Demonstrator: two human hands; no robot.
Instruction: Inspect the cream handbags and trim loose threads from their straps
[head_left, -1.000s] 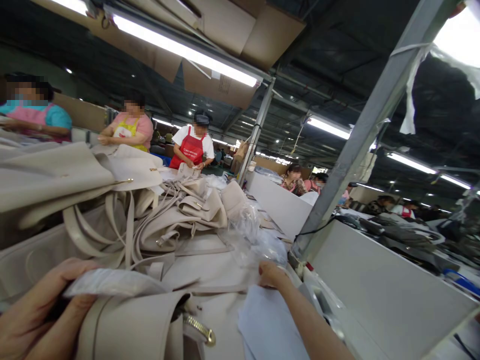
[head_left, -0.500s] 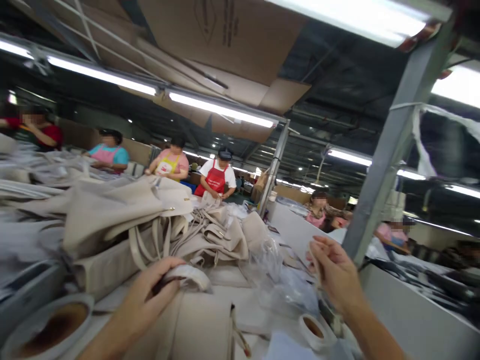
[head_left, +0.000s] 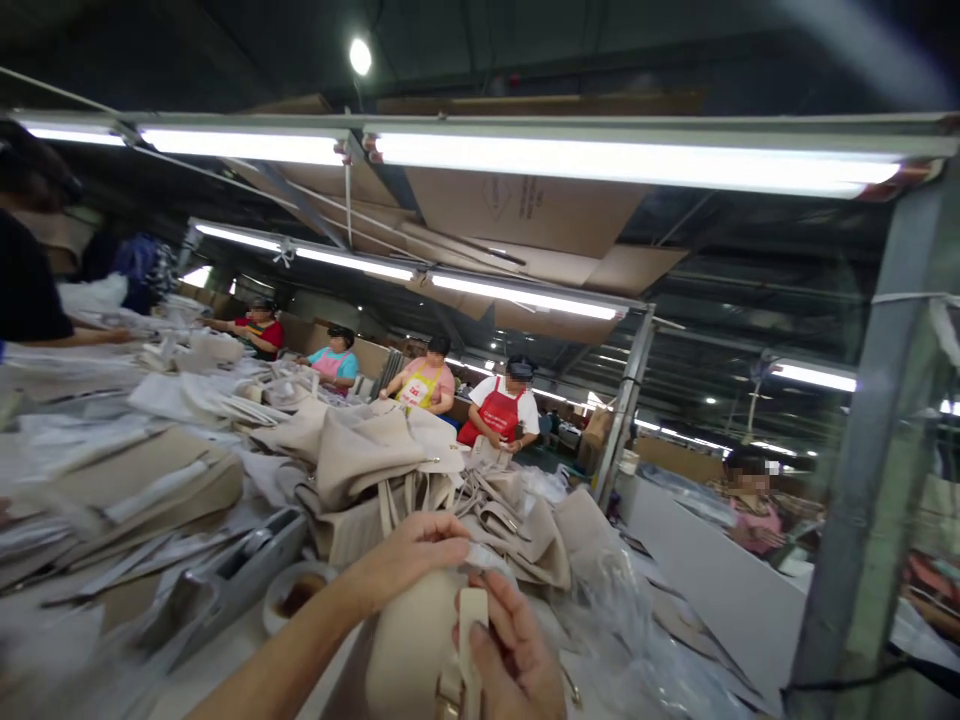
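Note:
Low in the middle, a beige bag [head_left: 409, 640] is in front of me. My left hand [head_left: 424, 555] reaches over its top with fingers closed. A white roll of tape [head_left: 491, 565] shows partly beyond those fingertips; the rest is hidden. Close against it, my right hand [head_left: 521, 645] pinches a short beige strap [head_left: 472, 625] between thumb and fingers, holding it upright. A gold-coloured buckle [head_left: 450, 692] sits at the strap's lower end, beside the bag.
Behind my hands lies a heap of beige bags [head_left: 375, 450]. A grey tape dispenser [head_left: 232, 580] and another tape roll [head_left: 296, 590] stand left. Clear plastic bags [head_left: 637, 620] lie right, before a white partition [head_left: 682, 560] and metal post [head_left: 862, 450]. Several co-workers [head_left: 501, 410] work beyond.
My right hand has come in from the right to the bag beside my left hand and now holds the strap there. The view has swung left and up.

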